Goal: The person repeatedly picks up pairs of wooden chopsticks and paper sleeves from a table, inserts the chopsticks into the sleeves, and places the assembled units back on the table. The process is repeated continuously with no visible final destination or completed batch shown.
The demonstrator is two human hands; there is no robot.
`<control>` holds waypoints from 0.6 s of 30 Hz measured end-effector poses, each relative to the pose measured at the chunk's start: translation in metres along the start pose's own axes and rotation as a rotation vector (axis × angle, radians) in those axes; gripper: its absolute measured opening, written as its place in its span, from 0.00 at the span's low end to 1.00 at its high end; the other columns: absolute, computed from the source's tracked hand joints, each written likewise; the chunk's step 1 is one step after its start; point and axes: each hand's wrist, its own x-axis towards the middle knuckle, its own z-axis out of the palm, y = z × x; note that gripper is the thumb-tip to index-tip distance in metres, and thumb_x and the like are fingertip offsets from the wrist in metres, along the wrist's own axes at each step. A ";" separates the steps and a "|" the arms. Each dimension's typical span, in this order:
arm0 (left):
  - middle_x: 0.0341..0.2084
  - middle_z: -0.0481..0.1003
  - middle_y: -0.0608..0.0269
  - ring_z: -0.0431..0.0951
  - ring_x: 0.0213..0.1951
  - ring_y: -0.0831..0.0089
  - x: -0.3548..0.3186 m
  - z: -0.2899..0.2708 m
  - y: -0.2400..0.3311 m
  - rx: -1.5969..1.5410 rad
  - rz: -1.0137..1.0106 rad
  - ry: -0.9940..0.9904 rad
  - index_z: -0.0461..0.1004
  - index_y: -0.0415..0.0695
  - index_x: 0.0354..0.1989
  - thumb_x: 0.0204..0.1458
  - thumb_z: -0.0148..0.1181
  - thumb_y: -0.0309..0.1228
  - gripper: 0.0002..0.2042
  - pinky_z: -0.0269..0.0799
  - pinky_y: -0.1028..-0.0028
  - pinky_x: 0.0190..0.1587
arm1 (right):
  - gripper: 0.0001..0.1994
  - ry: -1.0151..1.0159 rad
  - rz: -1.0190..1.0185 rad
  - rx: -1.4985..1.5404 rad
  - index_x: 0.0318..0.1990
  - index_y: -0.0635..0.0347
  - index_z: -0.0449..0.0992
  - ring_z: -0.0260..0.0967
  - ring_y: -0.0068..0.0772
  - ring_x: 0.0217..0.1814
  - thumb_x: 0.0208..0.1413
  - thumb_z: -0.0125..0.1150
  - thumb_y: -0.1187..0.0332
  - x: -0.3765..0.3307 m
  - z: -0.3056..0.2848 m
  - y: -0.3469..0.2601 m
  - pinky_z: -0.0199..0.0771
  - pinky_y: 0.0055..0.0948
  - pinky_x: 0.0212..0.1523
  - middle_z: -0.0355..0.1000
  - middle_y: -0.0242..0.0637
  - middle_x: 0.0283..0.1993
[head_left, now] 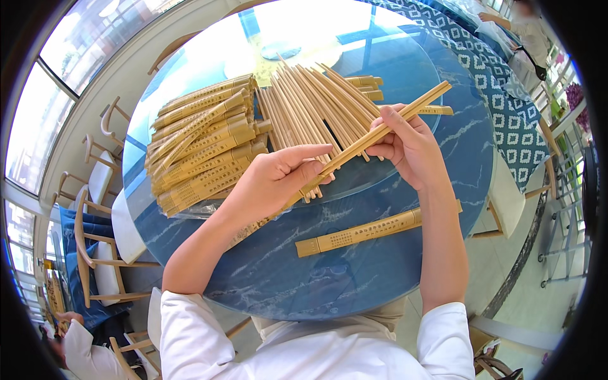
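- R hand [405, 136] pinched the upper part of a pair of chopsticks [356, 149] btwn thumb & fingers; narrow grip.
- L hand [285, 170] closed on the lower part, thumb on top; the pair seemed to run into a printed sleeve [252, 232], junction hidden by the hand.
- Pair slanted above the table [304, 292], btwn both hands.
- Progress (est.): partway. The heap of sleeves [199, 142] at left was prob. the done share, tho' contents unseen; ditto the lone sleeve [361, 233] near the front edge. Left: many loose sticks [294, 117], centre.
- Materials: sticks slim, straight, pale, wood-like; sleeves flat, tan, paper-like w/ dark print; table rounded, glossy, blue w/ white marble-type veins.
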 end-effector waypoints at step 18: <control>0.40 0.85 0.63 0.81 0.42 0.81 -0.003 0.000 0.000 0.029 -0.005 0.040 0.70 0.42 0.72 0.71 0.59 0.32 0.23 0.77 0.77 0.47 | 0.08 -0.073 0.065 0.034 0.45 0.61 0.78 0.82 0.27 0.42 0.71 0.62 0.65 -0.004 0.024 0.022 0.93 0.31 0.45 0.77 0.35 0.41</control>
